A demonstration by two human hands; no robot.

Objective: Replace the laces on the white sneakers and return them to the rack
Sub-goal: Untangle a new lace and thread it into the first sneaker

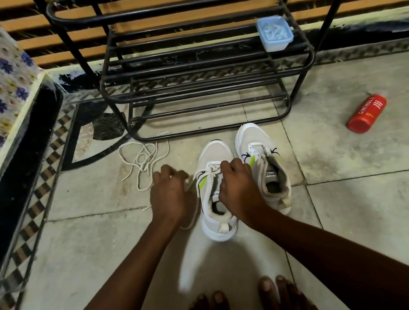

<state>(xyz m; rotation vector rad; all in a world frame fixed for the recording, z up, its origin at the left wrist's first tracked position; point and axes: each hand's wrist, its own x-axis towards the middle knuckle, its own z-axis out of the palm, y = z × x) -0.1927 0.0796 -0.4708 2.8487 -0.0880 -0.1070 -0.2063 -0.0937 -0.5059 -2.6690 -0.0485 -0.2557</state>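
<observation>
- There is a single camera, worn on the person's head; it looks forward and steeply down at the tiled floor (360, 213).
- It sits close to the work: the left hand (171, 195) and right hand (238, 189), both pinching the lace (211, 168), fill the middle, with the forearms running in from the bottom edge (the bare toes (267, 286) show right there).
- The lens is wide, so straight lines bow near the sides, and the rack (187, 67) stands across the top, facing the wearer.
</observation>
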